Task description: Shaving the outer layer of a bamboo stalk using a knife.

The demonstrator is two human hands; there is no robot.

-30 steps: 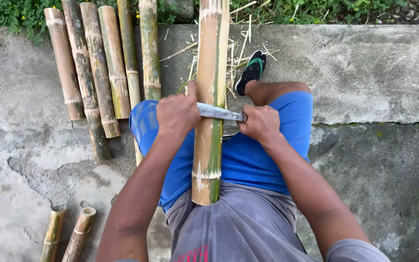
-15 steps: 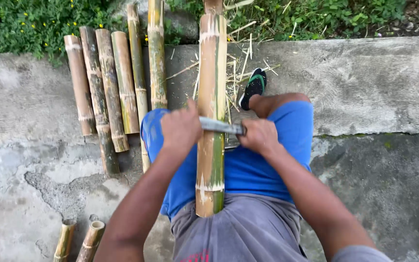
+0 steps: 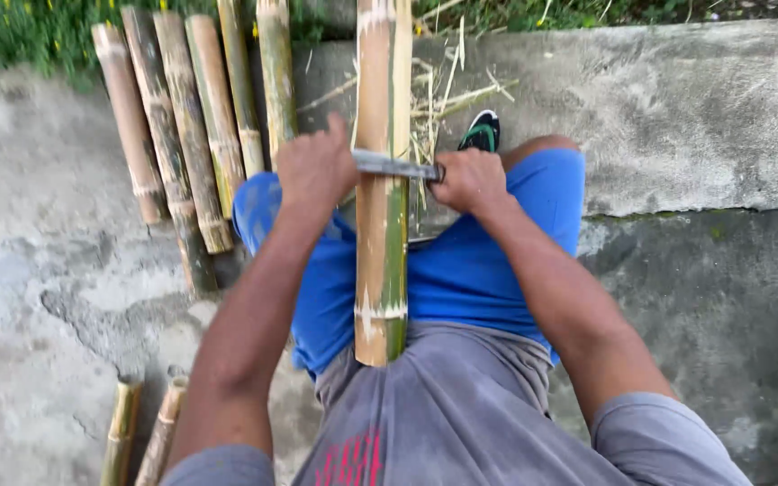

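head view: i'm gripping a blade with both fists, left hand and right hand clamping each end, blade lying across the bamboo pole that's resting on my lap. more poles lying left on concrete.

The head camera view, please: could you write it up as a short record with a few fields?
Left hand: left hand gripped round one end of a metal blade
Right hand: right hand gripped round the other end
Blade: lies crosswise on the bamboo pole
Pole: lengthwise between the legs, near end against the grey shirt
Clothing: blue shorts
Left side: bamboo pieces lying side by side on the concrete ground
Beyond the hands: thin bamboo strips
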